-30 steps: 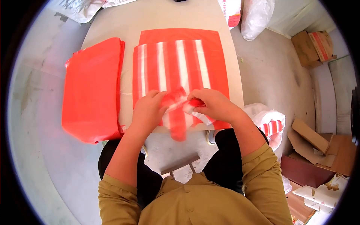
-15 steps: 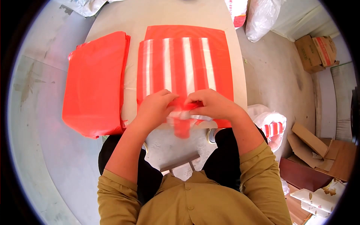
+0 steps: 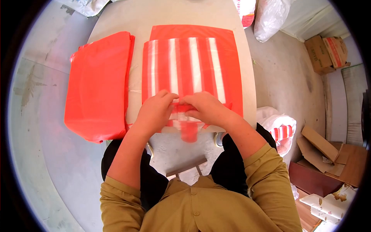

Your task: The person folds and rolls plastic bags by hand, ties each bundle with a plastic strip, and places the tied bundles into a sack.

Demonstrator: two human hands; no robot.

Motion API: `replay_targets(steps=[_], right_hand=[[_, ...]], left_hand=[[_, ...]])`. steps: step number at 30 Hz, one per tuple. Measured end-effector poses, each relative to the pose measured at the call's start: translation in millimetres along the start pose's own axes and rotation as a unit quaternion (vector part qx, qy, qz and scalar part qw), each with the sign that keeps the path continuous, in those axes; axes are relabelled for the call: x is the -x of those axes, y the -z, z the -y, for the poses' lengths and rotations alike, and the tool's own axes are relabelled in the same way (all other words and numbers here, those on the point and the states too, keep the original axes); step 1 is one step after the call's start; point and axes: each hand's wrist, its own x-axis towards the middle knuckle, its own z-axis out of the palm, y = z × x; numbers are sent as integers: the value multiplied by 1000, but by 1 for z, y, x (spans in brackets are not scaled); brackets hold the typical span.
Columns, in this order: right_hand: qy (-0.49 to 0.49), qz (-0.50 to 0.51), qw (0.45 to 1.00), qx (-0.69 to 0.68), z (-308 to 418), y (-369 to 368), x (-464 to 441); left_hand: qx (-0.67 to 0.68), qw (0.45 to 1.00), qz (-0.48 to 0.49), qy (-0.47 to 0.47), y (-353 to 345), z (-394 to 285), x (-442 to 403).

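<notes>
Striped red-and-white plastic bags lie flat on a larger red plastic sheet on the table. At their near end, my left hand has its fingers curled closed on the striped plastic. Close beside it, my right hand is closed in a pinch on the same bunched plastic, and its fingers hide part of it. Between and below the hands, a red strip of plastic hangs over the table's front edge, a little blurred.
A thick stack of folded red plastic sits at the table's left side. On the floor to the right stands a white sack with striped rolls inside. Cardboard boxes and an opened carton are farther right. The beige table ends before my knees.
My right hand has moved slightly left, nearer my left hand. Both hands have shifted on the near end of the bags, and the hanging strip stays below them.
</notes>
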Motion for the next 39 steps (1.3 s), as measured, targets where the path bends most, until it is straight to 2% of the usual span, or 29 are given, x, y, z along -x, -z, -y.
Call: replay_targets(steps=[5,8,11,17,23,26,29,32,35,39], right_hand=[[74,-42,996,28,-5,-8,1],[71,-36,996,37,-2,-9,0],[102,-79,991,47,-7,-16,1],[115,-115,985,63,-6,-21,2],[103,-104,987,71,-4,-22,2],[96,-125,985,64,-1,-24,2],[134,-172,972,85,-1,-24,2],[173,-177,961,124,1,-15,9],[162,-62,978,116,-6,-13,26],[201,-31,970,134,-3,-5,45]], left_hand=[[-9,1000,16,-3,-1,1,4],[1,1000,20,3,1,1,5],[10,1000,15,1,0,5,6],[-46,999,5,-25,-7,5,7],[-38,995,-39,-80,-7,-3,8],[-28,994,-73,-76,-19,2,5],[-46,994,-67,-71,-19,-2,3],[-56,992,-74,-80,-23,4,1],[-65,993,-63,-75,-21,1,3],[-50,987,-90,-123,-21,0,4]])
